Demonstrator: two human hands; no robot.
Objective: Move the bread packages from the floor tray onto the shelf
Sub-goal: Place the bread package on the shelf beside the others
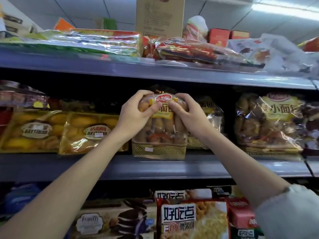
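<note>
**Both hands grip bread bag at middle shelf**

Yellow cake packs [91, 133] lie left. The left hand [136, 112] and right hand [186, 114] clutch the clear plastic bread package [159, 135], upright on the grey-blue metal shelf [172, 166]. Similar bread bags [269, 123] stand right.

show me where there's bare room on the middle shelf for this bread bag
The held clear bread bag fills the one slot, between the yellow cake pack and another bread bag. A narrow gap shows before the big bread bag at right. Elsewhere the blue-grey middle shelf looks crowded.
</note>
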